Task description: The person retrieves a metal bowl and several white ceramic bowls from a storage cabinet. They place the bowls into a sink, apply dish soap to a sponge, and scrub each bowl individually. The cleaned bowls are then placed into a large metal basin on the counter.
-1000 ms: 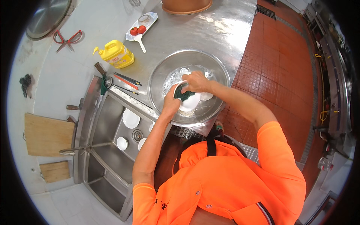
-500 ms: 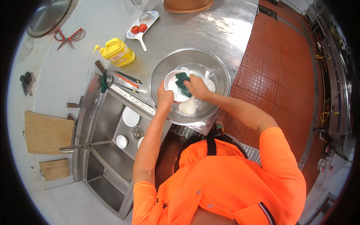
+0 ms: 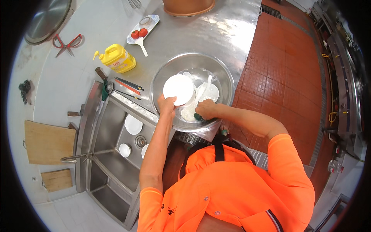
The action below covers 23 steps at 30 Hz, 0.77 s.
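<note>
A wide steel basin (image 3: 160, 69) stands on the metal counter with water and white dishes in it. Over its left side my left hand (image 3: 167, 105) grips a white plate (image 3: 178, 89) by the near rim, its flat face turned up. My right hand (image 3: 207, 109) is closed around a dark green scouring pad (image 3: 198, 116), apart from the plate and low over the basin's near side. Below lie a white rice paddle (image 3: 189, 113), partly hidden, and a white bowl (image 3: 212, 92) with a spoon (image 3: 209, 82) leaning in it.
Left of the basin is a steel sink (image 3: 110, 123) holding white dishes (image 3: 133, 124). On the counter are a yellow pump jug (image 3: 120, 60), chopsticks (image 3: 129, 84), a knife (image 3: 101, 73) and a tray (image 3: 153, 22) with tomatoes (image 3: 139, 33). A copper-coloured pot (image 3: 188, 7) stands at the far edge.
My right hand has drawn the scouring pad off the white dish, toward me and to the right. The dish in my left hand has tipped over, showing another face.
</note>
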Motion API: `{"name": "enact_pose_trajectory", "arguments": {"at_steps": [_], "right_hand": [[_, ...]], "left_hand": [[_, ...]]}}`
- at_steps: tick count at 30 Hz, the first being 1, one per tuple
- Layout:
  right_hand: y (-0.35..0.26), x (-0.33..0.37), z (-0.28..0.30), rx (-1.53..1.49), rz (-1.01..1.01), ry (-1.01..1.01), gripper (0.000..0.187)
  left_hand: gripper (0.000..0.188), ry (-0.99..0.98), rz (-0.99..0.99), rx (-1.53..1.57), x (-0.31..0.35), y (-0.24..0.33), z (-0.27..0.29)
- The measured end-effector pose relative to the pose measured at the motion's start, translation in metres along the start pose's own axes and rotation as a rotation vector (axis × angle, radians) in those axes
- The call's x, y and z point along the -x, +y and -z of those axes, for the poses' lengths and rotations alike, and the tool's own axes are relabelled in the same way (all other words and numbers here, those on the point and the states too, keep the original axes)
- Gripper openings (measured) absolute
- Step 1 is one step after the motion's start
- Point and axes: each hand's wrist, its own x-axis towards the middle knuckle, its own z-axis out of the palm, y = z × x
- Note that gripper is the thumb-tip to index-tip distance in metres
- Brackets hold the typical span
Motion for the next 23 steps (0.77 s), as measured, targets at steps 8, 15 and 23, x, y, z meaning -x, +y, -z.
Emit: {"name": "enact_pose_trajectory", "arguments": {"at_steps": [8, 15, 23], "right_hand": [[-0.031, 0.035, 0.054, -0.498, 0.024, 0.804, 0.015], [-0.049, -0.003, 0.071, -0.316, 0.201, 1.355, 0.026], [0.015, -0.013, 0.097, -1.902, 0.303, 0.336, 0.024]], "left_hand": [[0.022, -0.062, 0.476, 0.592, -0.014, -0.019, -0.011], [0.023, -0.26, 0.452, 0.64, 0.04, -0.006, -0.03], [0.027, -0.712, 0.441, 0.387, 0.013, -0.005, -0.015]]}}
